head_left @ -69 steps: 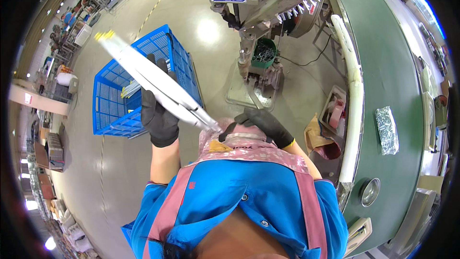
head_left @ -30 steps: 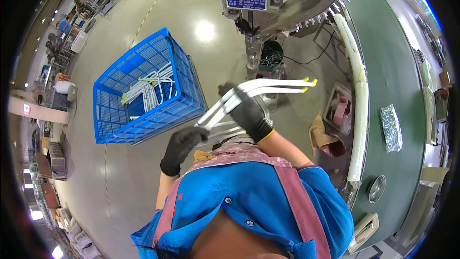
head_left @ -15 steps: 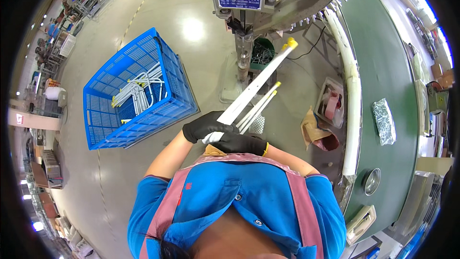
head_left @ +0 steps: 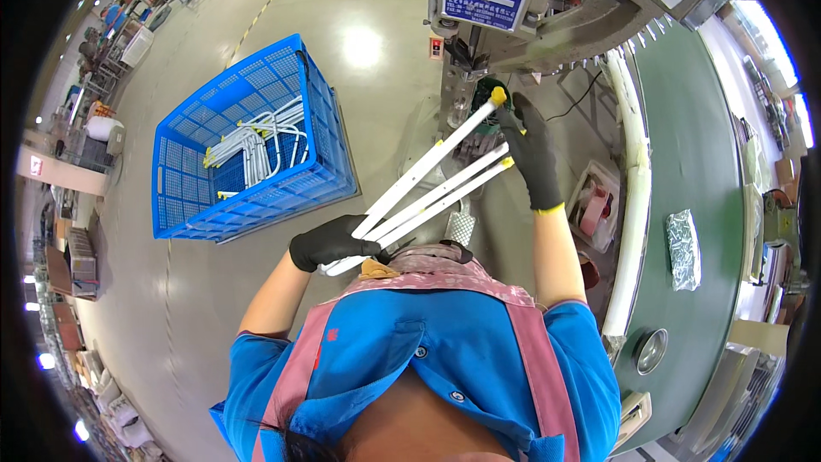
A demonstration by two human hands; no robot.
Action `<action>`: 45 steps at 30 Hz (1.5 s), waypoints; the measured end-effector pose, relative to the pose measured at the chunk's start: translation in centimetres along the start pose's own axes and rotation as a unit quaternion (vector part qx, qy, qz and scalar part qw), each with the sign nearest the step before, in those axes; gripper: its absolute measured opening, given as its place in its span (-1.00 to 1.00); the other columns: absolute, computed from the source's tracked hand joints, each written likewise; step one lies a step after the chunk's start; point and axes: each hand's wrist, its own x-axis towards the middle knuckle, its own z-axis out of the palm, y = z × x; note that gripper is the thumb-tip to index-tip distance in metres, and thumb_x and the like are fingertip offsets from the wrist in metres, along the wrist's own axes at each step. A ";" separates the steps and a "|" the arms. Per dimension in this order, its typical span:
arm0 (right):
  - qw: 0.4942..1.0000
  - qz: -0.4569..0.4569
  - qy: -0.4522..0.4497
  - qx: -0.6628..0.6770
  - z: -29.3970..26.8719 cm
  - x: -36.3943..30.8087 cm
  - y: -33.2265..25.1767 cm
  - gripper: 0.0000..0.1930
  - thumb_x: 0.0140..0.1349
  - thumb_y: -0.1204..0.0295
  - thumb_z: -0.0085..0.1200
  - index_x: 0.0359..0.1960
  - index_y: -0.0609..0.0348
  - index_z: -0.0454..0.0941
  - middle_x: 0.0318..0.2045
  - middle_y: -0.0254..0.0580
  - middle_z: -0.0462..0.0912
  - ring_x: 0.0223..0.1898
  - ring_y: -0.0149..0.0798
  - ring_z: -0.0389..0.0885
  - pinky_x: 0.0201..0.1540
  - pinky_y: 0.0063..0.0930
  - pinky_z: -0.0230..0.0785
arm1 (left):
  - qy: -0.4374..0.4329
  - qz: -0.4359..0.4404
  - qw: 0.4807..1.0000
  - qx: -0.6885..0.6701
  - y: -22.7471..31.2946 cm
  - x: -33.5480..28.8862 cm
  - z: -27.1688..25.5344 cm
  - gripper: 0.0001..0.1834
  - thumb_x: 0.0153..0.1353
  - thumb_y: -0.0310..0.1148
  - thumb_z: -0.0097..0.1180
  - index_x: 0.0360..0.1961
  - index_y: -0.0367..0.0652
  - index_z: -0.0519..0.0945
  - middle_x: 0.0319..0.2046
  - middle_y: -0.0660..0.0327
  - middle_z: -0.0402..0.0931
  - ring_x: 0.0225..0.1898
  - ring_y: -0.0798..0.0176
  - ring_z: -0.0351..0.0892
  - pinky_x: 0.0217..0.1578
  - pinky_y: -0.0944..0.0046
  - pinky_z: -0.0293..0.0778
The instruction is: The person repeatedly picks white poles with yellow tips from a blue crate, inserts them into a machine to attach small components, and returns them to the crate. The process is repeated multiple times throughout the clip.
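Observation:
My left hand [head_left: 335, 242], in a black glove, is closed round the lower ends of several white tubes with yellow end caps. The tubes [head_left: 425, 198] fan out in front of my apron, slanting up and to the right. My right hand [head_left: 532, 150], gloved in black with a yellow cuff edge, is stretched forward beside the longest tube's yellow cap [head_left: 499, 96]. Its fingers look extended and a little apart, with nothing visible in them. Just beyond the fingertips stands a machine [head_left: 547, 43] with a blue plate; a dark bin below it is partly hidden.
A blue plastic crate [head_left: 329, 141] with bent white tubes [head_left: 265, 141] stands on the floor at left. On the right runs a green table [head_left: 684, 154] with a bag of small metal parts [head_left: 683, 250] and a metal bowl [head_left: 651, 351]. A patterned pedal [head_left: 460, 228] lies below the tubes.
My right hand has let go of the tubes' lower ends and moved forward and right, towards the machine. The tubes have spread apart in my left hand, which shifted slightly left. The view has shifted.

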 end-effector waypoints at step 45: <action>0.924 0.163 -0.125 0.323 9.3 7.1 2.4 -0.81 0.17 0.41 0.08 -0.29 0.30 0.50 -0.50 -0.26 0.61 -0.49 -0.44 0.52 -0.42 -0.51 0.38 | 0.013 -0.010 1.000 -0.016 -1.8 -3.4 -0.9 -0.35 0.18 -0.20 0.17 0.22 -0.30 0.29 -0.12 0.12 0.52 -0.17 0.32 0.51 -0.18 0.33 0.47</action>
